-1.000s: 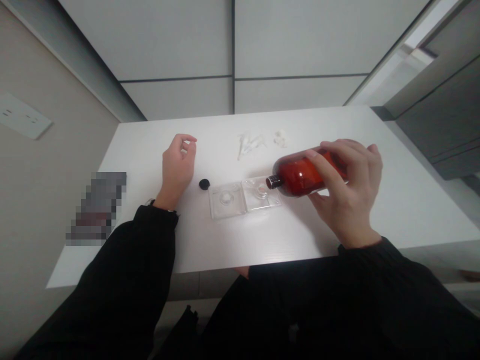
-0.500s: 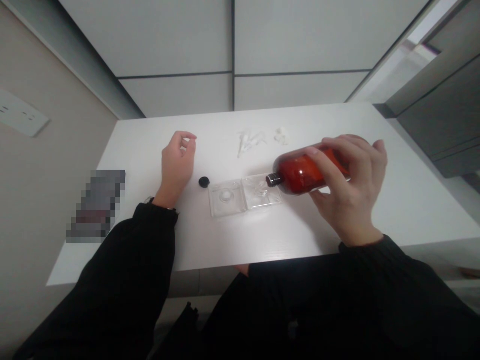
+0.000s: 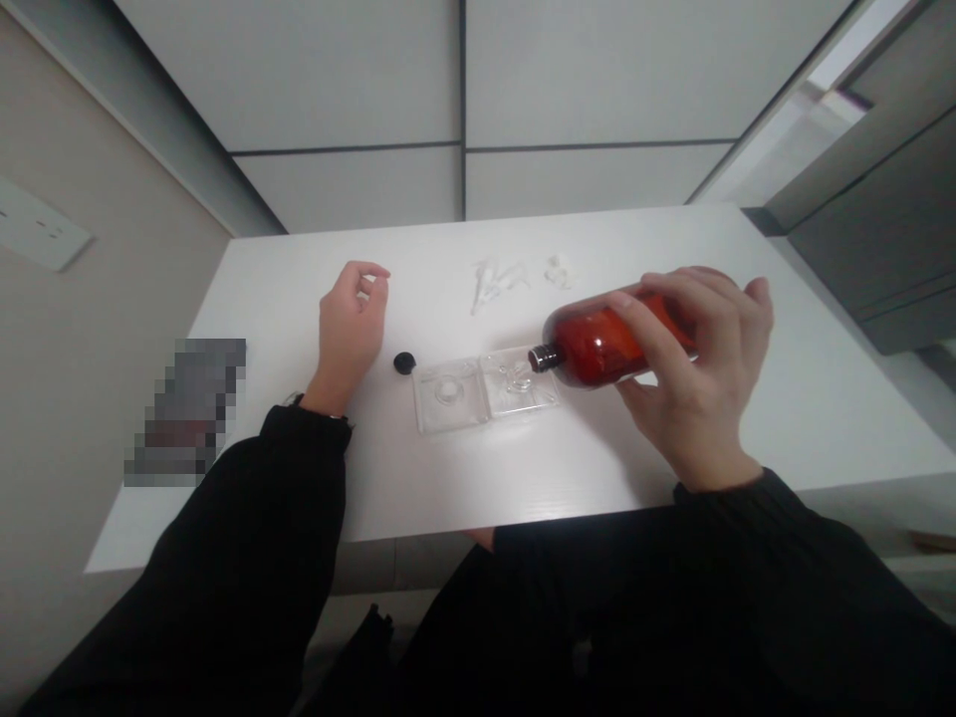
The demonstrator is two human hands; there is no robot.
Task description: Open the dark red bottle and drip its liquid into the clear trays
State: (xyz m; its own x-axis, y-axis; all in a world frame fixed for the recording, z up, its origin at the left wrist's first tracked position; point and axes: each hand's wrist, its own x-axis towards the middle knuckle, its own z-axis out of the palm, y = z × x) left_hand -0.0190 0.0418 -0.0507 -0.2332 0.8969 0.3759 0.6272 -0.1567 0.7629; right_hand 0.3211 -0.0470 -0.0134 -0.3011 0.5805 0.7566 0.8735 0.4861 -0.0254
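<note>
My right hand [image 3: 698, 344] is wrapped around a large bottle [image 3: 604, 344] of red liquid. The bottle is tipped nearly on its side, with its uncapped neck pointing left over a clear plastic case. That case [image 3: 454, 416] lies unfolded in two square halves, each with a round shape in its middle. Whether liquid is flowing from the mouth, I cannot make out. Left of the case lies a small black cap [image 3: 404, 362]. My left hand [image 3: 351, 324] rests on the table beyond the cap, fingers loosely curled, thumb apart from them, holding nothing.
On the white table [image 3: 418, 498], thin clear-white pieces [image 3: 493, 284] lie behind the case, beside a small heap of white bits [image 3: 557, 271]. A blurred-out dark flat item [image 3: 190, 408] is at the left edge. Pale panels [image 3: 344, 75] stand behind the table.
The view has shifted very slightly. Both hands and the tilted bottle keep the same pose, and the case and cap have not moved.
</note>
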